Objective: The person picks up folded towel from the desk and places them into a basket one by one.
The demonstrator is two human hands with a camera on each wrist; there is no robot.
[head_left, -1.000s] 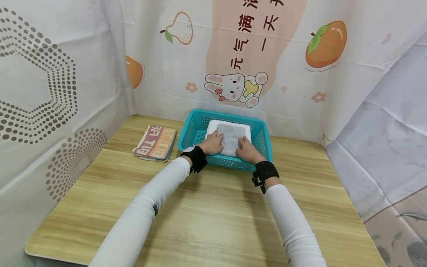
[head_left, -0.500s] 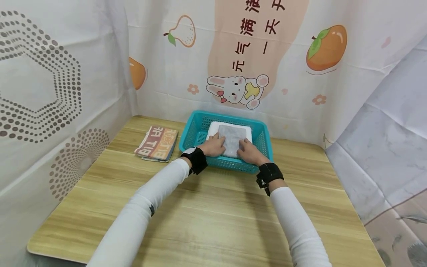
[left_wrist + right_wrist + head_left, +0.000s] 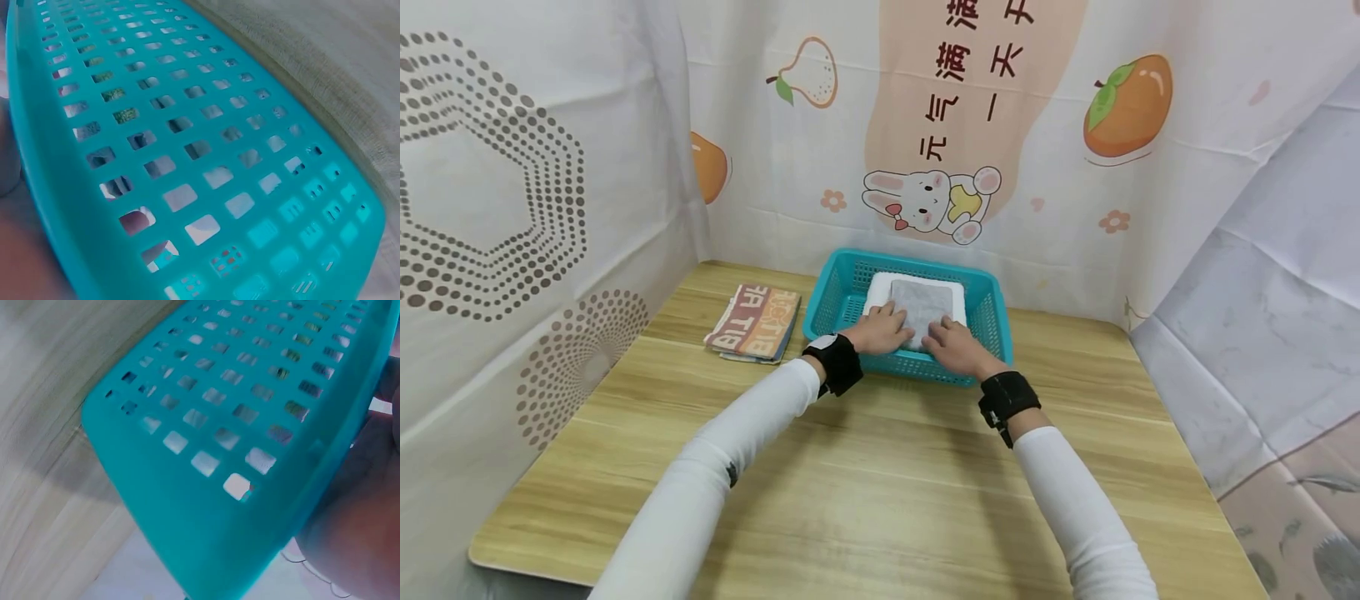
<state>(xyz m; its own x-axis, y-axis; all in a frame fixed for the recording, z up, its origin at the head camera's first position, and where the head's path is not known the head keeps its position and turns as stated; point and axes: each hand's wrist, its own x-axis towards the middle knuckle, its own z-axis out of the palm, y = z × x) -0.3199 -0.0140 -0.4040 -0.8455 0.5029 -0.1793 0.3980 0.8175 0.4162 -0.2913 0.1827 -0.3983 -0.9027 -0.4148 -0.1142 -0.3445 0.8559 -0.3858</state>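
Note:
A teal perforated basket stands near the table's back edge, holding a folded white towel with a folded grey cloth on top. Reaching over the front rim, my left hand has its extended fingers at the grey cloth's left side. My right hand lies over the cloth's front right part, fingers reaching forward. The basket's holed side fills the left wrist view, and its wall dominates the right wrist view. A blurred part of the right hand shows beyond the rim there.
Left of the basket, a folded patterned cloth with orange and maroon lettering lies on the wooden table. A printed curtain hangs right behind the basket; more curtains flank both sides.
My right hand has flattened and shifted slightly toward the front left over the grey cloth. My left hand has slid slightly nearer the basket's front. Basket and cloths look unmoved.

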